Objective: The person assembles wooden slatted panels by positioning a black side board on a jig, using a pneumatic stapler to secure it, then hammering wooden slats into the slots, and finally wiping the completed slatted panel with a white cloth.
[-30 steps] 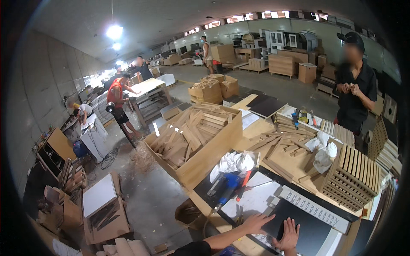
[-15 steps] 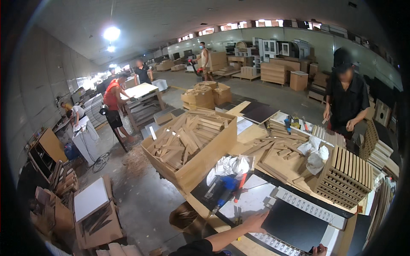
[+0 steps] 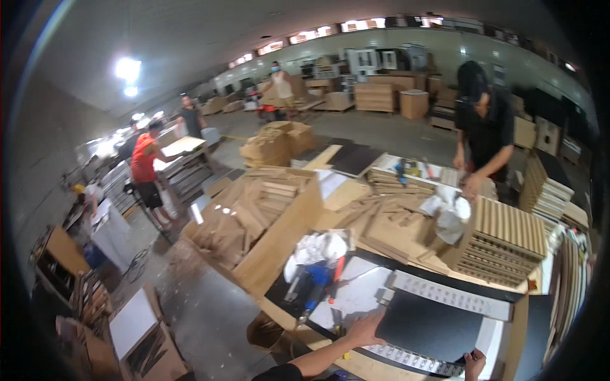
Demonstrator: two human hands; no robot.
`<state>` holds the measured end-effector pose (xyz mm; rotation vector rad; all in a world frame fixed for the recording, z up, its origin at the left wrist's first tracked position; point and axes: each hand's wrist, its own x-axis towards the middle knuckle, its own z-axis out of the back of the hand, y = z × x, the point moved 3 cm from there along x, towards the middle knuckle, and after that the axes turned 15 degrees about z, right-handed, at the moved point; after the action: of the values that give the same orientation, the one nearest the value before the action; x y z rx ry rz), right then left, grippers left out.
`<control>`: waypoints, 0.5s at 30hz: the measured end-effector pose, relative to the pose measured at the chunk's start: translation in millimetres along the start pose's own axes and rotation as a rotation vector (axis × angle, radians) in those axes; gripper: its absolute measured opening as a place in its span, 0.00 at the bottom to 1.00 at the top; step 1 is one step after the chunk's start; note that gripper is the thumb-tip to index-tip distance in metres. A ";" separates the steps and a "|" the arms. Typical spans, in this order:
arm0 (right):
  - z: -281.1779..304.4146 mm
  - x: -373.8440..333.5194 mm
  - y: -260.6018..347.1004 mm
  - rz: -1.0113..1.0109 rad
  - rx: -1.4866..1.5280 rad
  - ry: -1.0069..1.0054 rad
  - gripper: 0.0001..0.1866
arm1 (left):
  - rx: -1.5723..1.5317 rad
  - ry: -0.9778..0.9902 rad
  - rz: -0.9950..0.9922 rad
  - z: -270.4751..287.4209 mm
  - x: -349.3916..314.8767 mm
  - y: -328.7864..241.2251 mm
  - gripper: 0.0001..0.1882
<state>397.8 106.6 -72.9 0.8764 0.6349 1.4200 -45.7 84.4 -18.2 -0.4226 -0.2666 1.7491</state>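
Head view: the left hand (image 3: 363, 330) grips the left edge of a flat black rectangular panel (image 3: 429, 325) lying on the table (image 3: 356, 298). The right hand (image 3: 473, 363) clasps its near right corner. A perforated white strip (image 3: 448, 294) lies just beyond the panel.

Brightness: moderately dim hall, evenly lit at centre.
Main source: ceiling lamp (image 3: 128, 68) at ten o'clock, blown out white with a soft halo.
Second source: row of high windows (image 3: 330, 28) at twelve o'clock, overexposed.
Shadows: soft and shallow under the benches.
Vignette: black corners, heaviest at three and eight o'clock.
Distortion: straight edges bow toward the rim.
Sharpness: slight motion blur throughout; distant people and far stacks are soft.
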 end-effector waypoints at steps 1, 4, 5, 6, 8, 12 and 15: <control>4.5 -5.7 -33.4 0.094 -0.035 -0.108 0.14 | 0.047 0.022 -0.048 26.9 0.9 -21.8 0.49; -22.4 -15.5 37.3 0.026 0.081 -0.021 0.24 | 0.033 0.041 -0.076 34.5 1.5 -3.6 0.46; -26.9 -6.8 45.6 -0.089 -0.192 0.334 0.27 | -0.077 -0.027 -0.199 30.4 4.3 5.3 0.50; -34.5 1.9 62.7 0.009 -0.259 0.469 0.32 | -0.237 0.105 -0.250 42.3 6.2 9.4 0.52; -29.8 3.1 77.8 0.305 -0.244 0.371 0.33 | -0.051 0.290 -0.324 37.9 5.5 7.2 0.46; -12.4 8.3 69.4 0.214 -0.227 0.260 0.31 | -0.176 0.182 -0.368 -6.3 42.2 55.9 0.47; 11.2 -4.6 48.2 0.235 -0.262 0.252 0.27 | -0.046 0.127 -0.283 -10.6 31.0 31.5 0.53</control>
<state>379.3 97.7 -27.6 0.5823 0.5286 1.7988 -74.8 107.2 -44.7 -0.5021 -0.2624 1.4359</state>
